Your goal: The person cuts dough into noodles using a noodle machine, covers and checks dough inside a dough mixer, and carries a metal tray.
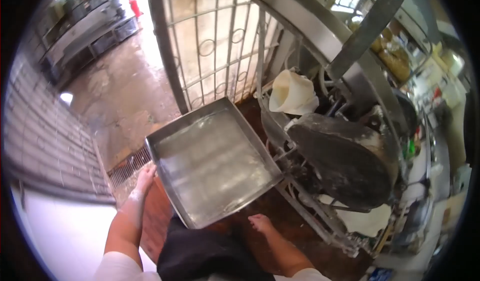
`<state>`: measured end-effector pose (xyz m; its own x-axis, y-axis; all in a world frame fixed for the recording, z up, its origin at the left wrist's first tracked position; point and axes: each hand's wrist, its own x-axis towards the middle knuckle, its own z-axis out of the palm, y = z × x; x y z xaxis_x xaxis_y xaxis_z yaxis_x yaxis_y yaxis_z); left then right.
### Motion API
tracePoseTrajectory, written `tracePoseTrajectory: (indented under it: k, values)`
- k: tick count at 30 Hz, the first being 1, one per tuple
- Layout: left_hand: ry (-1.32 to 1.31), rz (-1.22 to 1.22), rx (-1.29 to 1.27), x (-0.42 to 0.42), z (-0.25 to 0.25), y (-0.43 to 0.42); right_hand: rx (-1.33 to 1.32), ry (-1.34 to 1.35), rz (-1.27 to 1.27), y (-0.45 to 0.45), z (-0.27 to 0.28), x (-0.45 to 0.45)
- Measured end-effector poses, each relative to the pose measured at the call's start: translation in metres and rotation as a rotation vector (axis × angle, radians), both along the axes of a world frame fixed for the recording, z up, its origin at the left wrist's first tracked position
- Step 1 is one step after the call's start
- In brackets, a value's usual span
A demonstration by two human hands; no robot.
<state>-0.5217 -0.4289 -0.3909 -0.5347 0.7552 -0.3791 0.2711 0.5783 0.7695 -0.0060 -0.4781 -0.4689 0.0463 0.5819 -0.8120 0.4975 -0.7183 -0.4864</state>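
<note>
A large rectangular metal tray (pixel 210 163) with raised sides fills the middle of the head view, wet-looking and tilted in the picture. Beside its left side is my left hand (pixel 145 176), with the fingers drawn together at the edge. Whether they touch the metal, or hold anything, cannot be made out. Below the tray's near right side hangs my right hand (pixel 260 223), its fingers curled in and a small gap between it and the tray. Nothing shows in the right hand. What supports the tray is hidden beneath it.
At right stands a metal machine (pixel 345 151) with a dark rounded part and a frame, a white bucket (pixel 292 93) on it. A barred gate (pixel 215 46) rises behind the tray. A floor grate (pixel 131 167) lies left, before a wet floor (pixel 112 93).
</note>
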Motion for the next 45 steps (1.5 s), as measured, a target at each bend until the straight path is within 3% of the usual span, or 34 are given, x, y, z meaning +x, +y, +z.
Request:
tracePoseTrajectory:
  k: [2,3,5,6,7,10,11,14,15,17,18,20,23,29,34,37,45]
  values:
    - [0.215,-0.135,0.04,-0.012,0.004,0.075,0.086,-0.089,-0.116,-0.003,-0.042,-0.016]
    - [0.258,-0.186,0.018,-0.019,-0.003,0.112,0.009,-0.053,-0.183,-0.008,-0.067,-0.021]
    - [0.35,-0.286,-0.055,-0.021,-0.002,0.178,-0.188,-0.064,-0.409,-0.009,-0.051,-0.059]
    - [0.39,-0.315,-0.01,-0.046,-0.056,0.211,-0.293,-0.073,-0.511,-0.01,-0.034,-0.082]
    - [0.436,-0.31,-0.05,-0.046,-0.064,0.229,-0.279,-0.109,-0.606,-0.016,-0.029,-0.104]
    - [0.469,-0.41,-0.197,-0.021,-0.022,0.278,-0.31,-0.044,-0.769,-0.038,-0.058,-0.15]
    - [0.46,-0.457,-0.253,-0.021,-0.018,0.289,-0.28,-0.076,-0.714,-0.03,-0.043,-0.167]
    - [0.392,-0.599,-0.16,-0.076,-0.15,0.322,-0.169,-0.354,-0.632,-0.059,-0.109,-0.165]
    - [0.342,-0.683,-0.152,-0.07,-0.137,0.325,-0.109,-0.45,-0.622,-0.06,-0.125,-0.16]
    - [0.574,-0.746,-0.135,-0.055,-0.111,0.322,0.0,-0.633,-0.615,-0.065,-0.143,-0.156]
    - [0.693,-0.774,-0.123,-0.053,-0.108,0.32,-0.01,-0.521,-0.801,-0.061,-0.137,-0.161]
    - [0.662,-0.804,-0.068,-0.068,-0.119,0.319,-0.003,-0.282,-1.15,-0.028,-0.092,-0.169]
    - [0.662,-0.883,0.04,-0.075,-0.098,0.305,0.275,-0.052,-1.348,-0.039,-0.088,-0.157]
    - [0.707,-0.9,-0.101,-0.057,-0.002,0.255,0.093,-0.135,-1.114,-0.06,0.043,-0.102]
    - [0.701,-1.142,-0.086,-0.022,0.015,0.222,0.144,-0.15,-1.136,-0.138,0.137,-0.082]
    - [0.676,-1.303,-0.049,0.035,0.019,0.192,0.098,-0.322,-1.099,-0.212,0.163,-0.066]
    - [0.582,-1.682,0.047,0.249,0.014,0.055,0.104,-0.5,-1.409,-0.456,0.207,-0.018]
